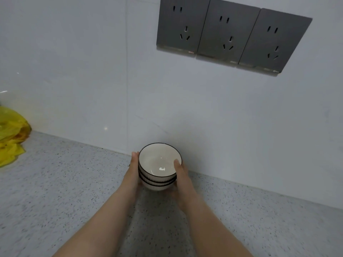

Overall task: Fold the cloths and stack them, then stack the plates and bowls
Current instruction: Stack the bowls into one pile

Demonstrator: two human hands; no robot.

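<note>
A stack of three white bowls [157, 175] with dark rims and ribbed sides sits nested near the back of the speckled grey counter [65, 182], close to the wall. My left hand [132, 173] lies against the stack's left side with its fingers along the bowls. My right hand [182, 180] holds the right side, its thumb hooked over the top bowl's rim. Whether the stack rests on the counter or hangs just above it cannot be told. No cloths or plates are in view.
A crumpled yellow plastic bag [11, 134] lies at the far left of the counter by the wall. Three dark grey wall sockets [228, 34] sit on the pale tiled wall [92, 80] above and to the right of the bowls.
</note>
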